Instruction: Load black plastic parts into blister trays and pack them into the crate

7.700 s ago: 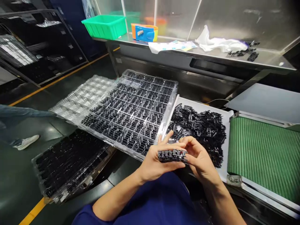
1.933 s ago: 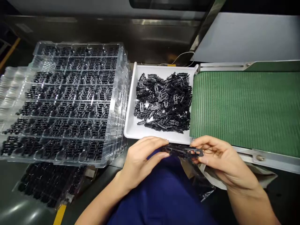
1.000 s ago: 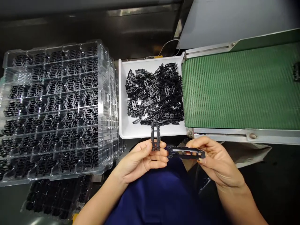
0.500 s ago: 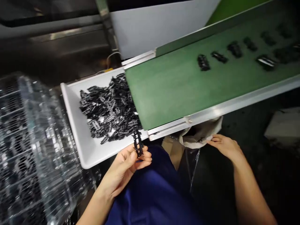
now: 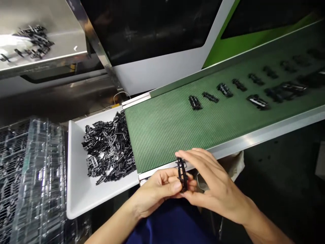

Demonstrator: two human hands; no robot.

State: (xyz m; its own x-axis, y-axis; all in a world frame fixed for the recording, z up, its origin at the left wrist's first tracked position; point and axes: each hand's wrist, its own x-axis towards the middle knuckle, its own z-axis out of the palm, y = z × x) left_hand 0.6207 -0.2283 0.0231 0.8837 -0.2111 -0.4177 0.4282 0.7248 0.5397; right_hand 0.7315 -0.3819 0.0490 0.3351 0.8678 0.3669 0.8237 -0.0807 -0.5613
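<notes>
My left hand [image 5: 162,188] pinches a black plastic frame-like part [image 5: 182,174] between thumb and fingers, held upright in front of the belt's near edge. Around the part's right side is my right hand [image 5: 213,183], its fingers stretched out and the thumb apart. Its fingertips are close to the part's two ends; whether they touch it I cannot tell. To the left, a white plastic tray [image 5: 78,200] bears a heap of similar black parts [image 5: 109,149].
A green conveyor belt [image 5: 162,135] slopes up to the right, with several black parts [image 5: 224,89] spaced along it. Clear plastic trays of parts [image 5: 40,179] are stacked at left. More parts [image 5: 35,40] lie on a metal surface at upper left. A whitish bag [image 5: 236,166] hangs below the belt.
My right hand has let go of the bag's rim and come to the part in my left hand. The left hand has moved right with the part. The view has shifted.
</notes>
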